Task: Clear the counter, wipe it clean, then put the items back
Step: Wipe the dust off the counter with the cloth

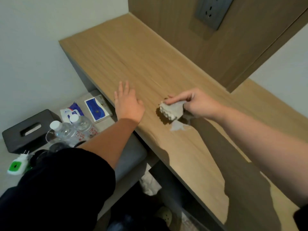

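The wooden counter [141,52] runs from the far corner toward me, with nothing standing on it. My right hand [195,104] grips a crumpled white tissue [171,110] just above the counter's middle. A small pale smear or scrap [177,126] lies on the wood right below the tissue. My left hand [127,102] hovers with straight fingers over the counter's left edge and holds nothing.
On a lower grey surface to the left lie a black tissue box [26,130], two clear water bottles [73,125], a blue-and-white wipes pack [73,110], a blue card box [97,108] and a green-and-white plug-in device [16,165]. A dark socket panel [213,11] sits on the back wall.
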The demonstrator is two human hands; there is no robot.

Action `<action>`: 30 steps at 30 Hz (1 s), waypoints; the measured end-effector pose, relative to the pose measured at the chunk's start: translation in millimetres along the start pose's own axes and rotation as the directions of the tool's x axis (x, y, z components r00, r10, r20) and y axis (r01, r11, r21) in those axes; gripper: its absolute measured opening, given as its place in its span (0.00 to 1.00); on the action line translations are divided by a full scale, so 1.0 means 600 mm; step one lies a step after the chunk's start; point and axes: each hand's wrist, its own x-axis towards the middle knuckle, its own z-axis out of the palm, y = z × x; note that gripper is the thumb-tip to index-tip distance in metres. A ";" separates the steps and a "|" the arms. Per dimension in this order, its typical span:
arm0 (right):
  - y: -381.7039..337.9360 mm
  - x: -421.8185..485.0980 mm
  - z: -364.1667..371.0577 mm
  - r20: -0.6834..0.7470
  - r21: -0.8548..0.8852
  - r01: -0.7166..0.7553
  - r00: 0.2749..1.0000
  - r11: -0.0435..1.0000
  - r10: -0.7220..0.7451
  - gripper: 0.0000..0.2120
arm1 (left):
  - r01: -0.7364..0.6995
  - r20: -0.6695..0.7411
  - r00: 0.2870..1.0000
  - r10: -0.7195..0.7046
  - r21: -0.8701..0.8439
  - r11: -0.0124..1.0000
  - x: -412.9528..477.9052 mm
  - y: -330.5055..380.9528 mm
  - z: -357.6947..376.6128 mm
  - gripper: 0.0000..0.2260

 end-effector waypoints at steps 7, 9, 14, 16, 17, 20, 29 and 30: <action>0.085 0.013 -0.045 -0.471 0.144 -0.182 0.852 0.973 0.229 0.23 | 0.000 0.054 0.998 -0.008 0.152 0.988 -0.044 0.028 0.019 0.26; 0.098 -0.002 -0.022 -0.497 0.104 -0.154 0.848 0.983 0.185 0.23 | 0.000 0.055 0.998 -0.010 0.174 0.985 -0.042 0.029 0.020 0.25; 0.105 -0.008 0.008 -0.468 -0.014 -0.111 0.879 0.994 0.091 0.27 | -0.018 0.039 0.999 0.010 0.188 0.982 -0.045 0.027 0.021 0.25; 0.100 -0.013 0.014 -0.482 0.003 -0.121 0.870 0.993 0.108 0.27 | -0.026 0.034 0.999 0.020 0.185 0.982 -0.045 0.028 0.021 0.25; 0.093 -0.016 0.019 -0.480 0.008 -0.117 0.871 0.993 0.106 0.26 | -0.023 0.028 0.999 0.018 0.178 0.984 -0.045 0.028 0.021 0.25; 0.081 -0.033 0.046 -0.458 0.044 -0.112 0.881 0.993 0.120 0.25 | -0.028 0.025 0.999 0.024 0.159 0.987 -0.047 0.028 0.019 0.25; 0.053 -0.064 0.114 -0.373 0.047 -0.086 0.923 0.995 0.097 0.27 | -0.050 0.011 0.999 0.049 0.146 0.988 -0.049 0.027 0.016 0.23; 0.053 -0.068 0.121 -0.376 0.069 -0.074 0.922 0.995 0.095 0.27 | -0.047 0.009 0.999 0.046 0.129 0.991 -0.049 0.027 0.015 0.23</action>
